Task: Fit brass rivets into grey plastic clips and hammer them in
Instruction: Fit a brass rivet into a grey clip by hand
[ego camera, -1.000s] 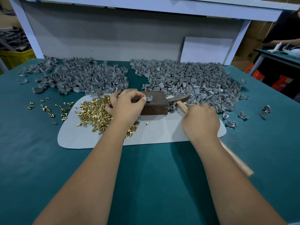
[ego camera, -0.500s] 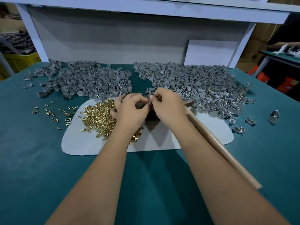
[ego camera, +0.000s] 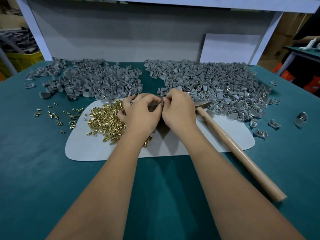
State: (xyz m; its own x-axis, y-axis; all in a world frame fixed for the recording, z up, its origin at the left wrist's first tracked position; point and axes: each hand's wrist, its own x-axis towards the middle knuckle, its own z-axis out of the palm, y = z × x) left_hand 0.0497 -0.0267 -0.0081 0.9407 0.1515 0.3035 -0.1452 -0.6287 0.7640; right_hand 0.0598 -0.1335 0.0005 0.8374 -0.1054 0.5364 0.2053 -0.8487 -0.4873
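Observation:
My left hand (ego camera: 140, 113) and my right hand (ego camera: 178, 111) meet fingertip to fingertip over the dark brown block (ego camera: 162, 131) on the white mat (ego camera: 190, 146). Both pinch a small grey clip (ego camera: 161, 103), which the fingers mostly hide. The hammer (ego camera: 233, 149) lies free on the mat and table to the right of my right wrist, its head beside the block and its wooden handle pointing toward me. A heap of brass rivets (ego camera: 105, 120) lies on the mat just left of my left hand.
Two large heaps of grey clips fill the back of the green table, one on the left (ego camera: 93, 80) and one on the right (ego camera: 216, 84). Loose rivets (ego camera: 57, 116) are scattered left of the mat. A few single clips (ego camera: 273, 124) lie at the right.
My right hand let go of the hammer, which now lies on the table, and moved left to join my left hand at the clip over the block.

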